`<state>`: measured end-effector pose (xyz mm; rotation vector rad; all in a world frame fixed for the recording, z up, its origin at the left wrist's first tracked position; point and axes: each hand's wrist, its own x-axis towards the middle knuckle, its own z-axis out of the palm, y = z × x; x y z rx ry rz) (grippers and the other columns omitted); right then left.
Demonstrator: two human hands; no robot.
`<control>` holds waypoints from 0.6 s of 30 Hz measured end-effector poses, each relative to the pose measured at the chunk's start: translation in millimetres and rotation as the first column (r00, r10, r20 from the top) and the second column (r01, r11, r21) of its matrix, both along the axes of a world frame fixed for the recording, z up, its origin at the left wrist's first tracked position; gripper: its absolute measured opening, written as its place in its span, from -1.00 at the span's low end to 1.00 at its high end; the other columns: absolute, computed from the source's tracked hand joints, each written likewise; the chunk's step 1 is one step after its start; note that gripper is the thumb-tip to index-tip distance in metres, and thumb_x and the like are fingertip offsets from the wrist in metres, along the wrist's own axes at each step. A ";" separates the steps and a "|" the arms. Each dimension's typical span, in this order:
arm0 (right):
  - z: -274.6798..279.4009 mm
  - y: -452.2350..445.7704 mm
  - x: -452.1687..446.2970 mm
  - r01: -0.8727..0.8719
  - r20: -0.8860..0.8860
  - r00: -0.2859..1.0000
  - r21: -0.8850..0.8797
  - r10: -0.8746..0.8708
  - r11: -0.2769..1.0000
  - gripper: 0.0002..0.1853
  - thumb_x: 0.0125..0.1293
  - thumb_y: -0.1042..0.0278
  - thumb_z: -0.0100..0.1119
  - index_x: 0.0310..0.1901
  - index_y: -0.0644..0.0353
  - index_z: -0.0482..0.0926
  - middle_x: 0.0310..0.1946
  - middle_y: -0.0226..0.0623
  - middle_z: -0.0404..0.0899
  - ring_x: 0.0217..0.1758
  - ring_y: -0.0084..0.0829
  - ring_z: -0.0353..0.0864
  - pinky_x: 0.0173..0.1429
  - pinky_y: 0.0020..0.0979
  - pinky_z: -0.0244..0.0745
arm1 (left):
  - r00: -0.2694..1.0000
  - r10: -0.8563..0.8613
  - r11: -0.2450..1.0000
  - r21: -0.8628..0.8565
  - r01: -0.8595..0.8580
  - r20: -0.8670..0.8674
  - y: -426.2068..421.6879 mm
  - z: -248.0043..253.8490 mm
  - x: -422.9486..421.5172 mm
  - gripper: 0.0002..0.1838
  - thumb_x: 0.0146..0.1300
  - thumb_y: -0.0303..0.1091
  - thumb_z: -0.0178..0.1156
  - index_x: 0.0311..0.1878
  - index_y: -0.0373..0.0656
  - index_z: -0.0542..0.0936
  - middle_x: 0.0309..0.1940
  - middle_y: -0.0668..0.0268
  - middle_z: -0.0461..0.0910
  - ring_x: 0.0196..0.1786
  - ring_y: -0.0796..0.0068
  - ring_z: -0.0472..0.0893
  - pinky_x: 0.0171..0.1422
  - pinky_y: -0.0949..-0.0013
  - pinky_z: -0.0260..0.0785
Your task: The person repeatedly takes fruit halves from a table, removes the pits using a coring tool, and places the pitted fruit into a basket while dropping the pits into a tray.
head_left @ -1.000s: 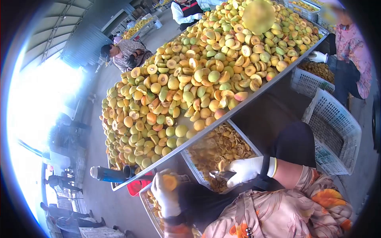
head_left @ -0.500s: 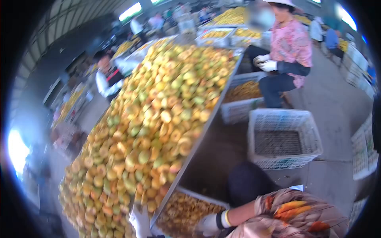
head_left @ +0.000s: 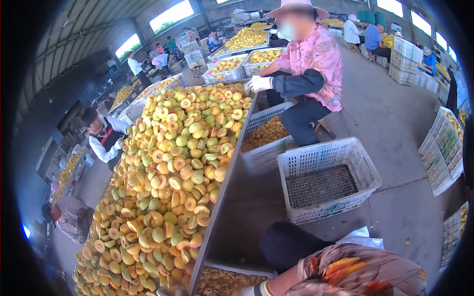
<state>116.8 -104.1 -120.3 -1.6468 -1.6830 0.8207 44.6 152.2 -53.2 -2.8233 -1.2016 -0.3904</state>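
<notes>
A long heap of halved yellow and green stone fruit (head_left: 173, 163), perhaps apricots or peaches, covers the metal-edged table (head_left: 224, 197). At the bottom edge, a pale bit of my gloved left hand (head_left: 167, 291) shows beside the fruit; its fingers are blurred and cut off. Only the cuff end of my gloved right hand (head_left: 253, 290) is visible, over a crate (head_left: 237, 269) of small brownish-orange pieces standing below the table edge. The right hand's fingers lie outside the picture, so what either hand holds is hidden.
A white plastic crate (head_left: 328, 180) stands on the floor to the right. A co-worker in a pink shirt (head_left: 316, 69) sits beyond it, gloved hands at the table edge. Another person (head_left: 103, 135) works across the heap. Stacked crates (head_left: 442, 150) stand far right.
The view has shifted and become sharper. Both my hands have moved down toward the bottom edge, showing less of each. The co-worker's gloved hands now appear at the table's edge.
</notes>
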 end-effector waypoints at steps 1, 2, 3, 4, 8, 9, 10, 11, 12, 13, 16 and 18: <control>-4.3 -1.8 1.6 -0.031 0.150 0.987 -0.123 0.050 0.992 -0.59 0.29 -0.02 0.28 -0.08 0.18 0.72 -0.21 0.06 0.72 -0.13 -0.03 0.72 0.01 0.00 0.59 | 0.973 -0.024 0.949 -0.302 0.094 0.229 28.4 -15.4 -13.5 -0.25 0.17 -0.12 0.51 0.35 -0.26 0.47 0.14 -0.16 0.64 0.14 -0.13 0.64 0.25 0.06 0.50; 20.4 -5.8 4.9 -0.066 0.289 0.948 -0.239 0.136 0.969 -0.57 0.28 -0.08 0.32 -0.07 0.14 0.73 -0.21 0.06 0.72 -0.15 -0.12 0.75 -0.02 -0.04 0.60 | 0.872 -0.023 0.900 -0.370 0.231 0.489 28.7 -15.5 -21.5 -0.32 0.19 -0.23 0.51 0.34 -0.21 0.48 0.23 -0.11 0.61 0.19 -0.13 0.62 0.29 0.03 0.48; -8.8 4.5 -2.3 0.101 0.029 0.995 -0.257 -0.096 0.961 -0.59 0.29 0.13 0.17 0.08 0.17 0.65 -0.05 0.02 0.72 0.04 0.05 0.71 0.13 -0.07 0.61 | 0.738 0.285 0.651 -0.689 0.319 0.612 6.2 3.9 -23.0 -0.37 0.25 -0.16 0.49 0.33 -0.16 0.51 0.27 -0.02 0.60 0.18 -0.04 0.65 0.27 0.05 0.51; -28.6 8.5 -8.7 0.161 0.007 0.987 -0.029 -0.160 0.987 -0.66 0.28 0.17 0.15 -0.02 0.18 0.65 -0.18 0.06 0.71 -0.07 0.07 0.71 0.03 0.00 0.61 | 0.645 0.200 0.626 -0.603 0.495 0.737 -1.2 11.4 -30.1 -0.53 0.33 -0.08 0.24 0.05 -0.34 0.63 -0.11 0.19 0.72 -0.10 0.31 0.69 0.03 0.26 0.55; 8.0 15.1 -13.5 0.278 -0.115 0.960 0.307 -0.255 0.910 -0.70 0.36 0.26 0.18 0.01 0.27 0.58 -0.27 0.01 0.71 -0.26 0.06 0.72 -0.20 -0.05 0.63 | 0.336 0.702 0.082 -0.540 0.838 0.628 -31.8 6.1 -65.7 -0.45 0.33 -0.19 0.16 0.31 -0.30 0.51 0.19 0.08 0.59 0.17 0.21 0.61 0.30 0.17 0.47; 24.3 15.1 -18.8 0.278 -0.144 0.957 0.222 -0.250 0.935 -0.73 0.36 0.29 0.20 -0.01 0.27 0.54 -0.31 0.03 0.70 -0.27 0.08 0.72 -0.23 -0.04 0.60 | 0.331 0.725 0.007 -0.488 0.873 0.603 -43.8 8.7 -74.4 -0.41 0.36 -0.16 0.10 0.38 -0.29 0.47 0.27 0.03 0.55 0.24 0.17 0.58 0.38 0.13 0.44; 49.9 11.1 -20.4 0.288 -0.148 0.952 0.134 -0.268 0.948 -0.75 0.36 0.33 0.21 -0.03 0.27 0.50 -0.35 0.05 0.69 -0.29 0.10 0.72 -0.26 -0.03 0.58 | 0.353 0.736 -0.049 -0.475 0.879 0.578 -60.9 20.2 -80.5 -0.34 0.38 -0.14 0.05 0.47 -0.29 0.34 0.36 0.02 0.45 0.35 0.12 0.50 0.47 0.04 0.36; 66.7 8.9 -24.5 0.282 -0.173 0.953 0.209 -0.249 0.936 -0.75 0.36 0.34 0.22 -0.03 0.27 0.47 -0.36 0.08 0.68 -0.30 0.13 0.71 -0.28 -0.02 0.56 | 0.313 0.669 0.116 -0.511 0.852 0.674 -71.7 14.2 -79.4 -0.37 0.41 -0.17 0.01 0.46 -0.32 0.37 0.32 0.03 0.50 0.33 0.11 0.52 0.44 0.02 0.39; 77.9 5.3 -29.7 0.291 -0.196 0.950 0.276 -0.243 0.916 -0.75 0.36 0.35 0.23 -0.04 0.26 0.44 -0.37 0.10 0.68 -0.31 0.15 0.70 -0.29 0.00 0.54 | 0.287 0.767 0.012 -0.461 0.888 0.574 -87.0 27.1 -82.6 -0.39 0.44 -0.16 -0.01 0.46 -0.31 0.38 0.29 0.03 0.53 0.31 0.18 0.53 0.43 0.04 0.39; 85.0 1.2 -33.5 0.290 -0.169 0.954 0.288 -0.250 0.913 -0.74 0.36 0.37 0.25 -0.02 0.26 0.45 -0.36 0.13 0.67 -0.27 0.16 0.71 -0.27 0.02 0.55 | 0.284 0.757 0.013 -0.447 0.894 0.588 -100.7 35.4 -85.0 -0.40 0.46 -0.18 0.00 0.46 -0.32 0.38 0.26 0.04 0.56 0.26 0.21 0.57 0.38 0.10 0.44; 104.6 -0.8 -46.6 0.306 -0.149 0.951 0.310 -0.272 0.900 -0.75 0.37 0.36 0.25 -0.03 0.25 0.45 -0.36 0.13 0.67 -0.27 0.16 0.70 -0.28 0.04 0.55 | 0.340 0.586 0.175 -0.524 0.834 0.736 -123.6 42.2 -90.7 -0.41 0.48 -0.14 0.03 0.43 -0.35 0.42 0.23 -0.02 0.59 0.25 0.16 0.58 0.37 0.13 0.43; 112.0 -4.7 -54.6 0.327 -0.125 0.945 0.298 -0.303 0.897 -0.70 0.35 0.34 0.27 0.01 0.26 0.47 -0.36 0.12 0.67 -0.28 0.14 0.71 -0.26 0.01 0.57 | 0.356 0.514 0.260 -0.537 0.802 0.780 -132.4 44.6 -93.6 -0.41 0.50 -0.07 0.04 0.39 -0.36 0.46 0.19 -0.05 0.60 0.22 0.14 0.58 0.36 0.12 0.42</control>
